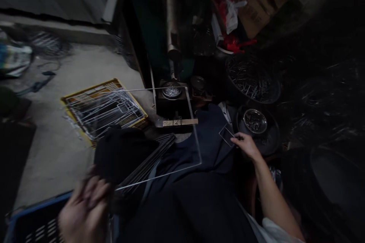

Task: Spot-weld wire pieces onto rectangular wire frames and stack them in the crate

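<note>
My left hand (85,207) is blurred at the lower left, its fingers curled around one end of a large U-shaped bent wire (196,136). The wire reaches across above my lap, its far arm stretching back to the left over a yellow crate. At the right, my right hand (245,144) pinches a small rectangular wire loop (226,136) between thumb and fingers. A bundle of long bent wires (154,155) rests across my dark-clothed lap (185,193). Ahead stands a machine with a vertical ram (173,30) above a round dish of small metal bits (171,90).
The yellow crate (144,118) holds many wire pieces on the floor. A blue crate (37,205) sits at lower left. Right are a basin of metal parts (251,79) and a small bowl (255,121) in a dark tub. Cardboard (253,7) and red bags (235,41) lie behind.
</note>
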Tool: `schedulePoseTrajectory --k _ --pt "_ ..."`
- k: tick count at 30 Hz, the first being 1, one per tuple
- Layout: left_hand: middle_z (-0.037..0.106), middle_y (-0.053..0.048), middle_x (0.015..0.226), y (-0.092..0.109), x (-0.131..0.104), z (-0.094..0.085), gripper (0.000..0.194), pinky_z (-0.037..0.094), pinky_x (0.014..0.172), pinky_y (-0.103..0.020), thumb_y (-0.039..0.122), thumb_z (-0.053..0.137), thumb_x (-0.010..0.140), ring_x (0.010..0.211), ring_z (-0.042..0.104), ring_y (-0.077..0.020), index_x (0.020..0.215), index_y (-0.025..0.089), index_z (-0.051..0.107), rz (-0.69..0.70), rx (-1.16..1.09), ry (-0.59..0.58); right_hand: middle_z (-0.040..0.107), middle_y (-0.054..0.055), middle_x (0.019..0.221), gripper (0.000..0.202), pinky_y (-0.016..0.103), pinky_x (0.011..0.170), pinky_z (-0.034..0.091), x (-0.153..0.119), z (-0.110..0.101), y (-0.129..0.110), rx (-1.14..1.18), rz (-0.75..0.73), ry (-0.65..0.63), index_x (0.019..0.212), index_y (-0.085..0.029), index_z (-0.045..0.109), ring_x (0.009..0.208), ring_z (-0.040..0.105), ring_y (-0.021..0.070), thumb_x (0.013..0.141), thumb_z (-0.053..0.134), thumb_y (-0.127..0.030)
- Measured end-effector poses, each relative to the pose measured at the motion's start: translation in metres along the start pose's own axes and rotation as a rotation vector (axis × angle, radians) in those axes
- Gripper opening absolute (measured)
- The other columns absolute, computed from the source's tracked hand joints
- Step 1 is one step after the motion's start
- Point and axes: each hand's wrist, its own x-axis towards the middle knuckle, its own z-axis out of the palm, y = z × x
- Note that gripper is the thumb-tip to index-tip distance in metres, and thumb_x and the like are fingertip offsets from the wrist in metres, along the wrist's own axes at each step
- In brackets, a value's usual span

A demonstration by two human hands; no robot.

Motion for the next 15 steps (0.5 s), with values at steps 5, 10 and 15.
schedulePoseTrajectory --k 5,10,15 --pt "0.059 0.001 0.07 -0.044 0.001 0.006 0.041 0.057 0.06 -0.024 0.024 0.066 0.082 0.053 0.056 -0.0094 0.121 0.015 0.057 -0.108 0.165 -0.204 0.067 0.004 0.073 0.047 0.026 0.056 0.048 0.0 -0.06 -0.036 -0.104 -0.102 0.034 0.096 -0.015 0.067 0.058 0.06 0.0151 0.069 0.071 -0.054" --pt "0.069 -0.011 0.108 -0.036 -0.008 0.007 0.079 0.059 0.07 -0.032 0.036 0.072 0.079 0.093 0.068 -0.0283 0.145 0.032 0.029 -0.26 0.631 -0.437 0.07 0.006 0.099 0.036 0.035 0.082 0.051 -0.014 -0.088 -0.089 -0.359 -0.38 0.223 0.106 -0.02 0.068 0.088 0.065 0.0202 0.078 0.068 -0.043" --pt "0.073 -0.011 0.101 -0.025 -0.003 0.001 0.092 0.057 0.067 -0.032 0.037 0.065 0.086 0.084 0.072 -0.0266 0.149 0.039 -0.001 -0.458 0.806 -0.633 0.071 0.004 0.095 0.019 0.029 0.078 0.052 -0.013 -0.055 -0.147 -0.129 -0.541 0.244 0.095 -0.022 0.07 0.083 0.066 0.0159 0.083 0.068 -0.036"
